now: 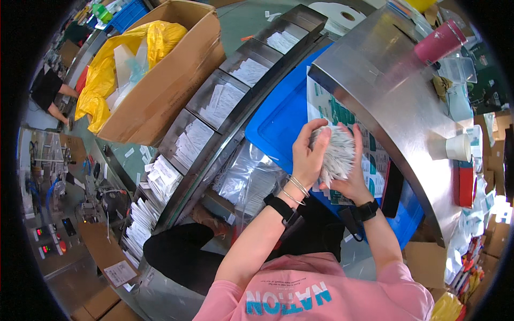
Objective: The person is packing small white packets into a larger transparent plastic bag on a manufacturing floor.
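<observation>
Bundle (338, 153), white, papery, fanned edges, two-handed grip (306, 165)

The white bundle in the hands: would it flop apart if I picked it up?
The white bundle would probably spread apart, since many loose-looking edges fan out and I see no band around it. Each piece is likely light and bendy, because they look thin. It may need steadying from both sides, as the left hand and right hand cup it.
</observation>
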Action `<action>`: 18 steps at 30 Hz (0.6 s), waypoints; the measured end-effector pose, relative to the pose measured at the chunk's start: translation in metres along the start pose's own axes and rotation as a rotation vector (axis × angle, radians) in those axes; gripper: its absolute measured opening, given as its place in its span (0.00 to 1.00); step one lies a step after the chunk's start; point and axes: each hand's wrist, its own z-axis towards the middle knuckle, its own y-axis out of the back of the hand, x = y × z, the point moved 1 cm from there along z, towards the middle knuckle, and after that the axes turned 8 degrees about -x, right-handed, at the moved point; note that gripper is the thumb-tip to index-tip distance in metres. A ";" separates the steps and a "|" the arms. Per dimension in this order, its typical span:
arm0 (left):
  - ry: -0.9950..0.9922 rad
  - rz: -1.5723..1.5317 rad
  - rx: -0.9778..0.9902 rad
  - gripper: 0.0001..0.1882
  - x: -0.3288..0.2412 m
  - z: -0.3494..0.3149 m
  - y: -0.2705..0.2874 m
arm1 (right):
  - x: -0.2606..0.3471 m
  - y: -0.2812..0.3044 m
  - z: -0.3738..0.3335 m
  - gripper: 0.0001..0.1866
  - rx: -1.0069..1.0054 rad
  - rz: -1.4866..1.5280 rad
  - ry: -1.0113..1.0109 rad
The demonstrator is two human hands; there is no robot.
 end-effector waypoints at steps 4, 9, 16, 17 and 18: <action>0.086 0.002 -0.065 0.19 0.002 0.001 -0.003 | -0.002 -0.004 -0.002 0.75 -0.054 0.124 -0.099; 0.037 0.010 -0.002 0.20 -0.004 0.002 -0.001 | -0.004 0.001 -0.001 0.74 -0.074 0.113 -0.049; 0.104 0.079 0.046 0.19 -0.004 -0.012 -0.014 | 0.006 -0.005 -0.010 0.72 -0.083 0.191 -0.109; 0.105 0.079 0.043 0.19 -0.003 -0.011 -0.013 | 0.004 -0.004 -0.009 0.72 -0.080 0.191 -0.112; 0.142 0.117 0.046 0.19 -0.001 -0.009 -0.011 | 0.001 -0.003 -0.006 0.69 -0.098 0.114 -0.063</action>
